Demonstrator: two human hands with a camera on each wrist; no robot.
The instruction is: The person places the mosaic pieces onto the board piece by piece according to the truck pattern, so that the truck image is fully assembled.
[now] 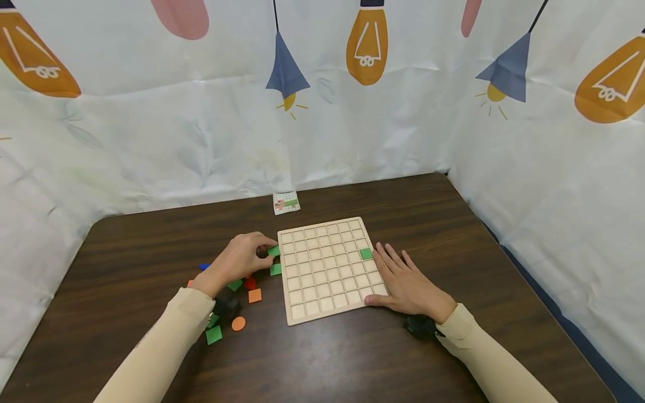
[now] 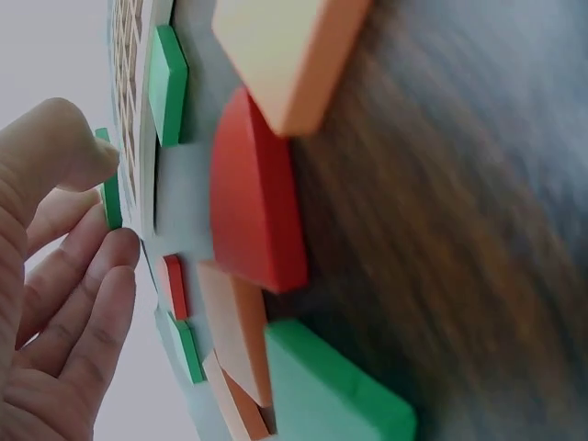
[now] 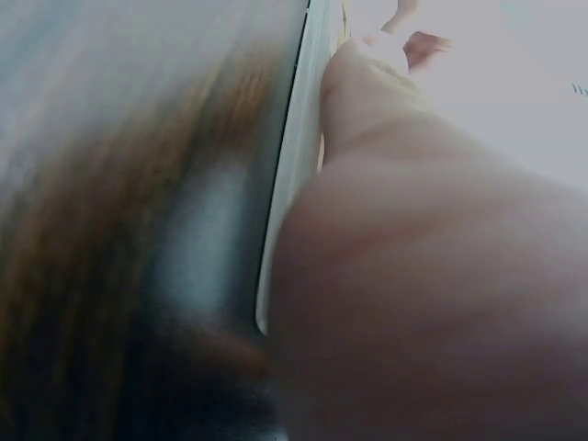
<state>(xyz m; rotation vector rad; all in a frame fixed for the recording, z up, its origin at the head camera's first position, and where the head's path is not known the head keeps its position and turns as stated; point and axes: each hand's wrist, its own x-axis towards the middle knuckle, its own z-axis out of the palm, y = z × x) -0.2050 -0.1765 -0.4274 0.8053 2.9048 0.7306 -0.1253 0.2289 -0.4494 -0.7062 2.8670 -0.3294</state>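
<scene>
A pale wooden grid board [image 1: 327, 268] lies on the dark table, with one green square tile [image 1: 365, 254] in a cell near its right edge. At the board's left edge my left hand [image 1: 241, 258] pinches another green tile [image 1: 274, 251] between thumb and fingers; the left wrist view shows this green tile [image 2: 111, 191] held upright. Just below it, a further green tile [image 1: 275, 270] lies by the board's edge. My right hand [image 1: 408, 285] rests with fingers spread along the board's right side, its thumb on the lower right corner. In the right wrist view that hand [image 3: 413, 257] hides most of the board.
Loose pieces lie left of the board: an orange square [image 1: 255, 295], an orange disc [image 1: 238, 323], a red piece [image 1: 250, 283], a blue piece [image 1: 204, 267] and a green tile [image 1: 214, 335]. A small printed card [image 1: 286, 202] lies at the back edge, before a patterned curtain [image 1: 201, 129].
</scene>
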